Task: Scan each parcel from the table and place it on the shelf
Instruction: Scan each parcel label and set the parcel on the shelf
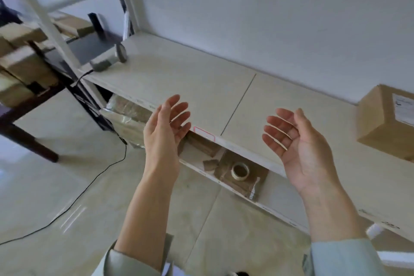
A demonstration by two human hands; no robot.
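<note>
Cardboard showed at both edges of the view: one brown parcel with a white label sat on the pale shelf at the far right, and a blurred stack of further parcels lay on the dark worktop at the far left. Between them both hands were held out empty over the shelf's near edge, palms turned toward each other. The left hand had its fingers straight and slightly spread, the right hand had its fingers loosely extended, and neither touched anything. A grey scanner lay on the left end of the shelf with its black cable trailing down to the floor. On the lower level a roll of tape rested on flattened cardboard. Judging by the free hands and the parcel sitting on the shelf, one placement looked finished and the person was between parcels. The next move probably called for turning left to the worktop, taking a parcel from the stack, and picking up the scanner to read its label before shelving it.
</note>
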